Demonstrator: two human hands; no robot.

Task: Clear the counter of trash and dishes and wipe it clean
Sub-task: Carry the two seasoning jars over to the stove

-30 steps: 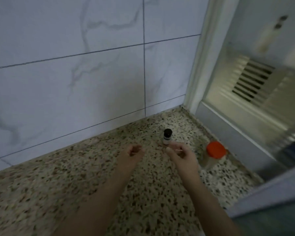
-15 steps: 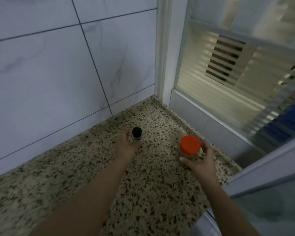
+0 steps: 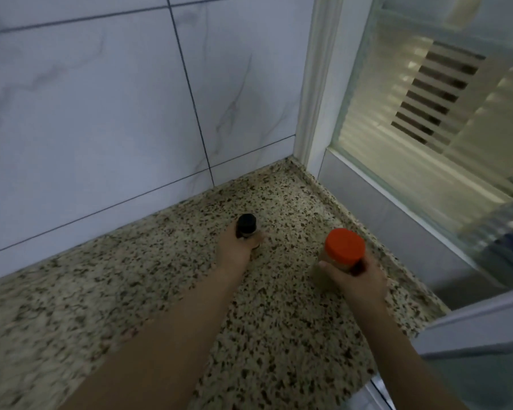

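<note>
The clearing step is in hand: the left hand (image 3: 237, 247) grips the black-capped bottle (image 3: 246, 226) and the right hand (image 3: 356, 276) grips the orange-lidded jar (image 3: 342, 251) — both in the counter (image 3: 131, 291) corner. Next, probably, the 2 containers must be lifted straight up and carried away.

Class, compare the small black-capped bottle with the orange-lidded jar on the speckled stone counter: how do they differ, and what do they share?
The small black-capped bottle is slimmer than the orange-lidded jar, whose lid is far wider. The bottle stands nearer the tiled wall; the jar sits nearer the window. The left hand grips the bottle; the right hand grips the jar. Both stand upright over the speckled stone counter.
</note>
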